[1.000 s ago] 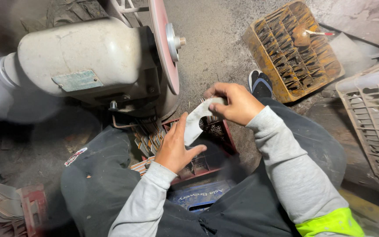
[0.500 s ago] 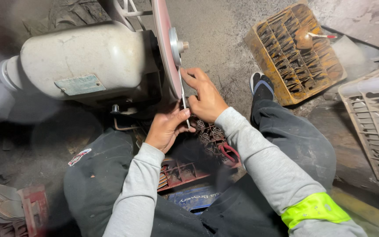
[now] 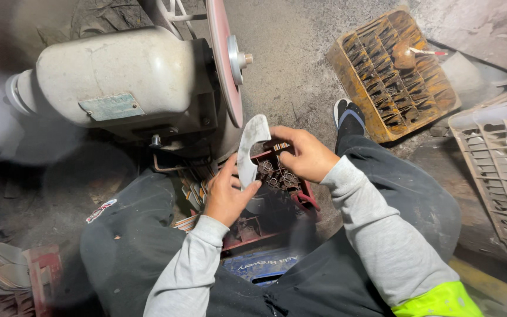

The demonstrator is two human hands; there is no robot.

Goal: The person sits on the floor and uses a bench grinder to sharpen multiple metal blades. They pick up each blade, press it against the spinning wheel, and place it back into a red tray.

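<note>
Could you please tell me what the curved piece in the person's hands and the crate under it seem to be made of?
The curved piece, held in the left hand, looks like dull grey metal: thin, flat, matte, with a paler edge. The crate under it looks like moulded red plastic, grimy, with ribbed cells.

Both hands meet near the centre: the left hand (image 3: 225,198) grips the lower end of a curved grey metal blank (image 3: 249,150), the right hand (image 3: 304,154) hovers beside its upper part. At eleven o'clock sits the bench grinder (image 3: 124,85) — its reddish wheel (image 3: 225,58) just above the blank. A rusty yellow crate (image 3: 395,71) lies at two o'clock.
</note>
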